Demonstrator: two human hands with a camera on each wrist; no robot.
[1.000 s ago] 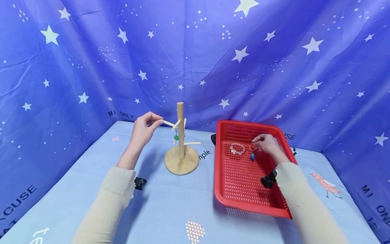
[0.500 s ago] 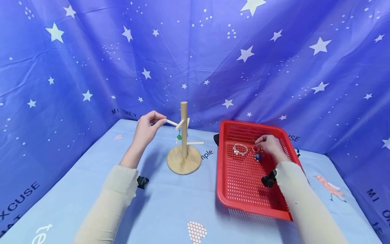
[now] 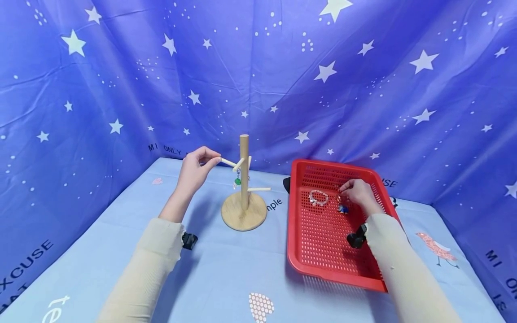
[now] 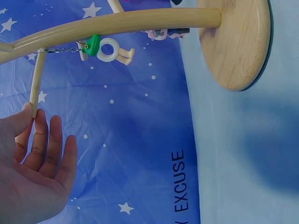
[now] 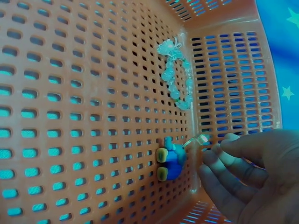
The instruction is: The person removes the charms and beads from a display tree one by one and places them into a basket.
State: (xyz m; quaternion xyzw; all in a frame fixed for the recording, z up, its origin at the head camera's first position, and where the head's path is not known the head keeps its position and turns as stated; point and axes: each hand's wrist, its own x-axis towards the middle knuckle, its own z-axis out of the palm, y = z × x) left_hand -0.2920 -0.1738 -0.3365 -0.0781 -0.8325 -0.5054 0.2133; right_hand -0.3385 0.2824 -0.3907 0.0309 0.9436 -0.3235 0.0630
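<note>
The blue charm point(image 3: 343, 209) no longer dangles from the right hand point(image 3: 357, 192) as it did a second ago: it rests on the floor of the red basket point(image 3: 292, 224), its ring point(image 5: 203, 139) tipped nearly edge-on in the head view. For the work in hand, this seems to mean that the basket now bears the charm's weight. The right thumb and fingertips are bent close by the ring; I cannot tell whether they touch or pinch it. The left hand point(image 3: 194, 170) hardly shifts, pinching the tip of a peg point(image 4: 37, 84).

By that peg's inner end hangs a green charm point(image 4: 93, 45) on a thin metal chain. The wooden stand point(image 3: 244, 148) has a smooth round post, slim pale pegs and a flat disc for a foot. The basket looks like glossy plastic, pierced with rows of slots. Near the blue charm, but apart from it, lies a bracelet point(image 3: 318, 198) of rounded, pale beads. Beneath spreads a light blue cloth point(image 3: 226, 278), and a starry curtain point(image 3: 137, 98) hangs creased behind
</note>
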